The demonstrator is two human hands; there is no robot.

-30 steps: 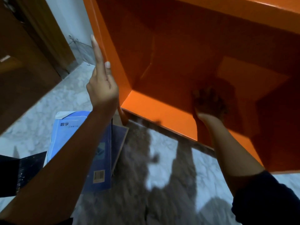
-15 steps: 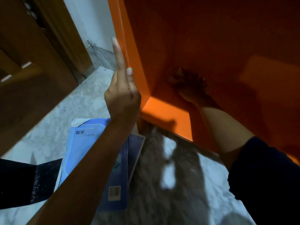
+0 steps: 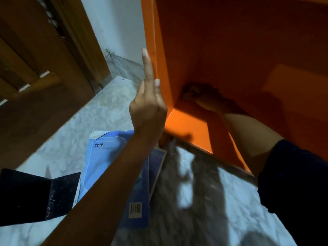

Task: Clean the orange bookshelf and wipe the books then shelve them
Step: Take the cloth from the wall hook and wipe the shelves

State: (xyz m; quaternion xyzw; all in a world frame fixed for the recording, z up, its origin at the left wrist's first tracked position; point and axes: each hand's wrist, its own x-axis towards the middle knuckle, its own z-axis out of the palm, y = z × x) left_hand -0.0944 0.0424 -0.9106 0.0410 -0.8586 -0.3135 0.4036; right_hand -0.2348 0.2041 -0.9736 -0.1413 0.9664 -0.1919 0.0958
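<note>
left hand [image 3: 148, 110] flat on bookshelf [image 3: 230, 41] edge | right hand [image 3: 209, 100] inside — grip unclear

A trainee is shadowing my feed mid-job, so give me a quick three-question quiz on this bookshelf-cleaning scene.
1. True or false: the left hand rests straight-fingered against the glossy orange bookshelf at its front edge.
2. Where does the light blue paperback book lie? A) inside the shelf B) on the grey marble floor C) on a chair.
3. Fill in: the right hand reaches into the shelf's lower ____ corner.
Key: 1 true; 2 B; 3 left.
</note>
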